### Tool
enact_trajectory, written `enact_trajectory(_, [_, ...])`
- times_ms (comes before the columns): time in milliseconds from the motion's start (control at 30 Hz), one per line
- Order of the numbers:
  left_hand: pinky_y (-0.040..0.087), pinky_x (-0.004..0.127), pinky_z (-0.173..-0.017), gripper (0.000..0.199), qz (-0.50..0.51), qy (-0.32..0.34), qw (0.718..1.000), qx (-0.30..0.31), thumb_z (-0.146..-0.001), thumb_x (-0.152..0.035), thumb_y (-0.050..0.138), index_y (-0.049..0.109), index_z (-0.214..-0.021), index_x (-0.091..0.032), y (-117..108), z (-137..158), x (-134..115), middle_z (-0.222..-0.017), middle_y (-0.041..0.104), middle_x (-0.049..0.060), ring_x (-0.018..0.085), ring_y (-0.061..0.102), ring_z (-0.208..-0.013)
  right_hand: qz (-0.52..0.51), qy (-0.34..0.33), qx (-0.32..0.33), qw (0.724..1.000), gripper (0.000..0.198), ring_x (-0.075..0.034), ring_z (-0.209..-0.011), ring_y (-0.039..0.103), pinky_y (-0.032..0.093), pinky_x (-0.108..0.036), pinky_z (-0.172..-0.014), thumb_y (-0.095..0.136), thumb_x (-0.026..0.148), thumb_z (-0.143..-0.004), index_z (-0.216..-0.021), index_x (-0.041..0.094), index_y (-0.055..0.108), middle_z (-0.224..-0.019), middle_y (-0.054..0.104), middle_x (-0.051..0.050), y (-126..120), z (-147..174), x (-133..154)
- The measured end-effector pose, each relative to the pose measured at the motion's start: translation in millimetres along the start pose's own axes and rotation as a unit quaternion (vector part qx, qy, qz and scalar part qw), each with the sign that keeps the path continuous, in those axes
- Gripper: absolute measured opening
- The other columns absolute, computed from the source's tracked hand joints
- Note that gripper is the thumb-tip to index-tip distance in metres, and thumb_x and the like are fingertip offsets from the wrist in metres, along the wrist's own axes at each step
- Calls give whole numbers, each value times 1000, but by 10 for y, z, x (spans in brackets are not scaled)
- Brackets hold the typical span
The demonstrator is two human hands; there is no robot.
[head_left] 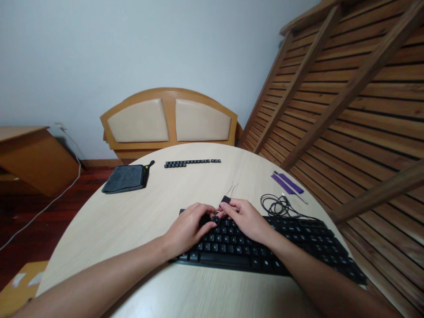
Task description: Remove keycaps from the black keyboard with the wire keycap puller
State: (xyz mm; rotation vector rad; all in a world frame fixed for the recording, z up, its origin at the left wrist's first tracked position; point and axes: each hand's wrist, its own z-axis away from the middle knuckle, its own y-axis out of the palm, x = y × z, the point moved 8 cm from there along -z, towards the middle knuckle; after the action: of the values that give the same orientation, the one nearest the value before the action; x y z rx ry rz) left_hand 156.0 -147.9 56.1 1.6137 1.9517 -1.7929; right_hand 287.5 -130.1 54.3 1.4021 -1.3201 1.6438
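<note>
Over the black keyboard (225,260), both of my hands meet near its upper left part. My right hand (250,218) grips a wire keycap puller (225,201) by its dark handle, with thin wire prongs sticking up past the fingers. My left hand (190,227) pinches a small black keycap (216,219) at the puller's lower end. Whether the wires still hook that keycap cannot be made out. The left part of the keyboard is hidden beneath my left hand, and my right forearm crosses its right half.
Removed keycaps (185,163) lie in rows at the table's far side. A dark zip pouch (126,178) rests at the left. On the right are a coiled black cable (276,205), purple strips (286,183) and a thin tool. A slatted wooden frame (357,106) leans close by.
</note>
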Motion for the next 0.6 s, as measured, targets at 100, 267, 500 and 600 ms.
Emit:
enact_trajectory(100, [47,39,-89,23,-12,16,1000,1,-92,-25,56,52,-114,-22,-9,6,-38,-106,64,6,21,59,-100,1,7,-8,1000,34,-19,-81,69,49,-28,-74,51,41,-92,-81,14,68,-80,73,-6,-17,-9,-22])
enact_trajectory(267, [48,38,-87,17,-22,30,999,4,-93,-25,53,55,-110,-23,-5,-2,-62,-104,65,4,21,60,-98,0,23,-16,1000,35,-19,-81,69,49,-29,-71,53,44,-90,-88,14,69,-81,74,-6,-34,-14,-66])
enact_trajectory(500, [48,39,-87,18,-21,33,999,8,-93,-25,54,56,-111,-23,-1,-5,-63,-104,66,5,21,60,-98,3,36,-18,999,39,-20,-80,69,50,-30,-70,54,50,-87,-92,14,70,-82,74,-7,-45,-16,-106])
enact_trajectory(600, [48,39,-88,18,-20,39,999,8,-93,-24,54,57,-111,-23,-7,-7,-84,-105,66,5,21,60,-98,-1,35,-19,999,40,-19,-78,69,50,-30,-69,55,51,-86,-91,14,70,-79,73,-7,-45,-18,-109])
